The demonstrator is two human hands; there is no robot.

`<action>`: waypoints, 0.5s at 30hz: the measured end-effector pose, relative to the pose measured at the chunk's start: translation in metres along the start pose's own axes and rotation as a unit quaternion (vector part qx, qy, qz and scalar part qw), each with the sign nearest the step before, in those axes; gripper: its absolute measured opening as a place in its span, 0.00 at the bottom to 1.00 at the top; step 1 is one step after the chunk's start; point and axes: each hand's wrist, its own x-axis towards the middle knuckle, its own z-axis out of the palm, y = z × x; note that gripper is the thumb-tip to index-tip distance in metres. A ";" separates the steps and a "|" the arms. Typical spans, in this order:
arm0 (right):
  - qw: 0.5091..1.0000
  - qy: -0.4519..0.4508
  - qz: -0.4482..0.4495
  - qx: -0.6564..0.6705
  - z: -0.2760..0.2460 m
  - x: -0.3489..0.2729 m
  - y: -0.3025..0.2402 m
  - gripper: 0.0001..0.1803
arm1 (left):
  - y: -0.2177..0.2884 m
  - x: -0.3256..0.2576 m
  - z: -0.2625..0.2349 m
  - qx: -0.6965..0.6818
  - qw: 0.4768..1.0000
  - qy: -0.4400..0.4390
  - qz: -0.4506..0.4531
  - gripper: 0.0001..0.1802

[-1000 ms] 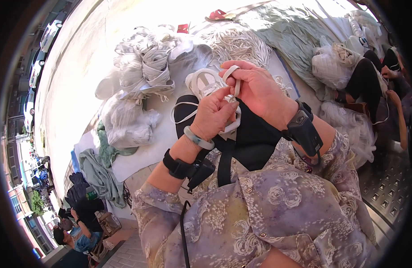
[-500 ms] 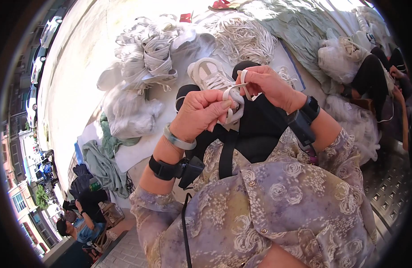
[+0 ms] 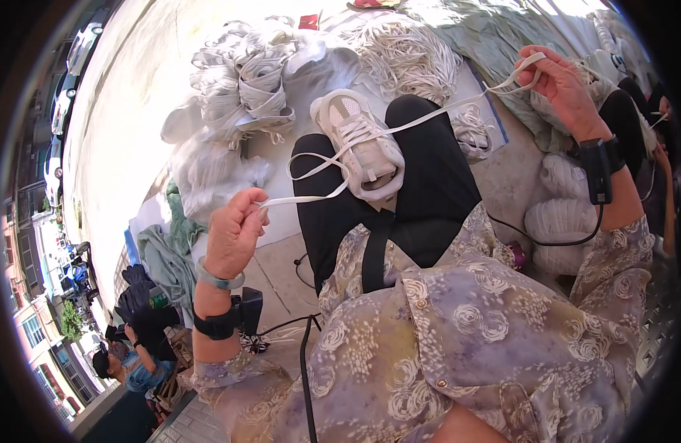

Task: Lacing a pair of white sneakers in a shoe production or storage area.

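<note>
A white sneaker (image 3: 370, 161) is held between my knees, its toe pointing away and its opening toward me. White laces cross its tongue, and their two ends run out to either side. My left hand (image 3: 235, 229), low on the left, pinches one end of the shoelace (image 3: 300, 199), which loops over my left knee before reaching the shoe. Far up on the right, my right hand (image 3: 566, 88) grips the other stretch of lace, drawn long across my right knee, with a loop of it round the fingers.
Beyond my knees lie a pile of white shoes (image 3: 241, 81) and a heap of loose laces (image 3: 407, 59) on a pale sheet. Clear plastic bags (image 3: 207, 177) and green cloths (image 3: 167, 258) are at the left. One seated person (image 3: 137, 365) is at lower left; another sits at the right edge.
My hands have parted from close together over the shoe. The left went down and left, the right up and right, each drawing a lace end outward.
</note>
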 end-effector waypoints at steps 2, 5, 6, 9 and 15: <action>0.998 0.011 -0.014 -0.055 -0.040 0.001 -0.015 0.14 | -0.019 -0.020 -0.029 0.156 0.985 0.079 0.008 0.10; 0.986 -0.027 0.052 -0.153 -0.087 -0.001 -0.051 0.14 | -0.044 -0.059 -0.075 0.404 0.897 0.180 -0.006 0.10; 0.971 -0.010 0.070 -0.229 -0.104 -0.002 -0.058 0.13 | -0.062 -0.068 -0.090 0.447 0.872 0.198 -0.022 0.10; 0.940 0.014 0.114 -0.320 -0.159 -0.009 -0.078 0.12 | -0.113 -0.102 -0.133 0.505 0.833 0.210 -0.085 0.07; 0.870 -0.014 0.135 -0.473 -0.227 -0.013 -0.122 0.11 | -0.160 -0.173 -0.179 0.581 0.758 0.248 -0.162 0.09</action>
